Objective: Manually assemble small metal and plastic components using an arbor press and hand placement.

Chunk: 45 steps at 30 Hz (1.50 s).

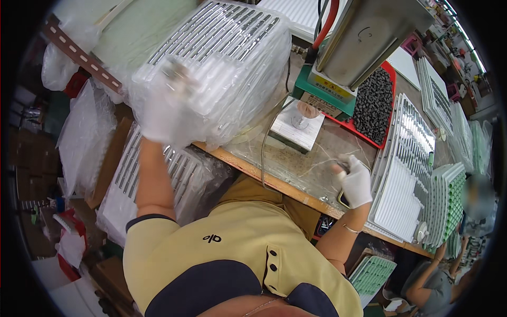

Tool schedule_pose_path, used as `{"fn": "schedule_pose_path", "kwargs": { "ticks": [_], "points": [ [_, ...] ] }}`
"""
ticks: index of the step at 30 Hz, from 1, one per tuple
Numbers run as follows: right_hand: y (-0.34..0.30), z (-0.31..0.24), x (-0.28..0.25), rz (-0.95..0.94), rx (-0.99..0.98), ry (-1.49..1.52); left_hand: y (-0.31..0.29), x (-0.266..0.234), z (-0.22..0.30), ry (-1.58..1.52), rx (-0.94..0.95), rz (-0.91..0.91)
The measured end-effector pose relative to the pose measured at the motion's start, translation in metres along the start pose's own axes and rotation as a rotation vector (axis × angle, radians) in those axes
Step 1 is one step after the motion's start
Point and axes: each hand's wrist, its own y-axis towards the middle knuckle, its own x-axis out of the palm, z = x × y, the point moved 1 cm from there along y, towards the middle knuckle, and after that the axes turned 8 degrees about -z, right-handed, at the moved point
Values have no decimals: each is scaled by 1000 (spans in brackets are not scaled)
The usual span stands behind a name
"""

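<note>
My left hand (161, 113), in a white glove, grips a bulky stack of white slotted trays wrapped in clear plastic (222, 58), lifted above the left end of the wooden bench (274, 182). My right hand (355, 182), also gloved, rests at the bench's front edge with its fingers closed on a small dark flat object that pokes out below the palm; what the object is cannot be made out. A small press with a green base (322, 92) stands behind the middle of the bench, with a white block (297, 127) under it.
A red tray of small black parts (376, 105) sits right of the press. Stacks of white slotted trays (406, 169) and green-filled trays (449, 201) crowd the right. More bagged trays (153, 179) lie at lower left. Another person (438, 280) sits at lower right.
</note>
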Motion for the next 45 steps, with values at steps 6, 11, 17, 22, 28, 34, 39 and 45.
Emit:
{"fn": "schedule_pose_path", "kwargs": {
  "ticks": [6,11,17,22,28,34,39,45],
  "points": [
    [43,61,-23,156,144,-264,50,-59,-306,597,-205,3],
    [85,62,-22,178,204,-260,72,-47,-346,451,-409,-362],
    [132,64,-16,234,327,-562,85,-38,-315,370,-417,-334],
    [153,70,-11,95,325,-742,69,-45,-323,310,-474,-260],
    [153,86,-2,263,233,-744,62,-51,-174,-207,-612,-81],
    [110,58,-16,384,244,-412,-5,36,21,-654,-475,-471],
    [30,-7,-22,258,-165,-110,-18,153,87,-522,-9,-554],
    [-5,-11,-17,280,-179,-272,-34,195,110,-557,120,-583]
  ]
}}
